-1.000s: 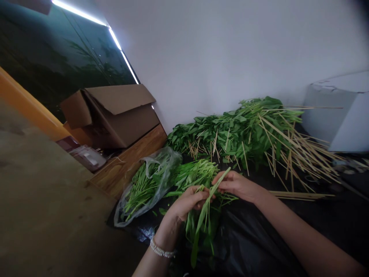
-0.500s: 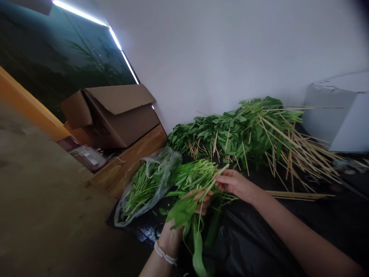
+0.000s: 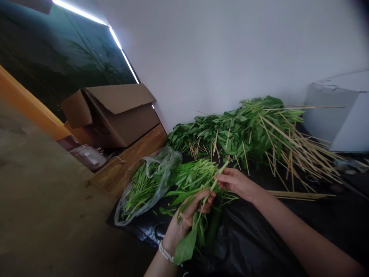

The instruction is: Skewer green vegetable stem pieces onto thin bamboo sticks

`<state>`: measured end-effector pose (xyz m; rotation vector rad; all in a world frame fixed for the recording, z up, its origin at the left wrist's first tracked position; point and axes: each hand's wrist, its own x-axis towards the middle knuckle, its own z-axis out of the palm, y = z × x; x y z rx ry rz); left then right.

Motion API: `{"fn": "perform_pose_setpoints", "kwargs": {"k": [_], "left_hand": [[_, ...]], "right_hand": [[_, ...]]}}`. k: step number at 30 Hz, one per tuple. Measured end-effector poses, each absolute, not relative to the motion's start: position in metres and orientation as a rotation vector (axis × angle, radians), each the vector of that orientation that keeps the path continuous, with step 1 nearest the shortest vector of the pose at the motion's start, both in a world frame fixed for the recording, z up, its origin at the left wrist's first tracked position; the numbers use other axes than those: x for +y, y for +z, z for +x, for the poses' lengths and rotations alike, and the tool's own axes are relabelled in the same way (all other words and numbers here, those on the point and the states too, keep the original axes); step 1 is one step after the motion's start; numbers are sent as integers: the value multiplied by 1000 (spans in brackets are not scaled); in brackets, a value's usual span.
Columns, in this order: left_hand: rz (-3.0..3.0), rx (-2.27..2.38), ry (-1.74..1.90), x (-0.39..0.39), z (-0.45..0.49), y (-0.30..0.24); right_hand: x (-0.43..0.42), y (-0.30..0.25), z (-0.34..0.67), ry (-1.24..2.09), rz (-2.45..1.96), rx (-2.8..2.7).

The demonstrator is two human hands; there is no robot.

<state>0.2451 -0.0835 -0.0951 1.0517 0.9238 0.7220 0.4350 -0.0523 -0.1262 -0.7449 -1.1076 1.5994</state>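
A leafy green stem, like water spinach (image 3: 213, 186), runs between my two hands over the black plastic sheet (image 3: 245, 231). My left hand (image 3: 198, 204), with a beaded bracelet at the wrist, is closed round its lower part, and broad leaves hang below toward me. Higher up, my right hand (image 3: 229, 180) pinches the same stem near its pale cut end. Just behind the hands lies a loose bunch of greens (image 3: 194, 173). To its left, a clear plastic bag (image 3: 170, 161) holds more green stems.
Along the wall stretches a big heap of leafy greens (image 3: 230, 129) with thin wooden sticks (image 3: 308, 154) poking out at right. An open cardboard box (image 3: 129, 123) stands on a wooden board (image 3: 112, 182) at left. A white box (image 3: 331, 115) is at far right.
My left hand has turned and shifted its hold on the stem, and the hanging leaves have swung lower. My right hand has stayed nearly in place, still pinching the stem.
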Motion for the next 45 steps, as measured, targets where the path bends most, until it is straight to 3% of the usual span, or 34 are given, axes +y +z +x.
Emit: {"fn": "perform_pose_setpoints", "kwargs": {"k": [7,16,24,31,38,45], "left_hand": [[835,833,1023,-84,246,-109],[618,1026,1688,-74,213,-93],[755,834,1568,-64,173,-42],[1461,989,1629,-18,178,-6],[2037,1168,1039,24,228,-38],[2328,1134,886,20,248,-57]], "right_hand": [[-58,-124,426,1561,-714,-1204],[-56,-121,426,1461,-621,-1022],[-48,-126,437,1540,-616,-873],[-47,-125,444,1575,-608,-804],[-43,-129,450,1572,-613,-766],[-44,-128,448,1595,-630,-769]]}}
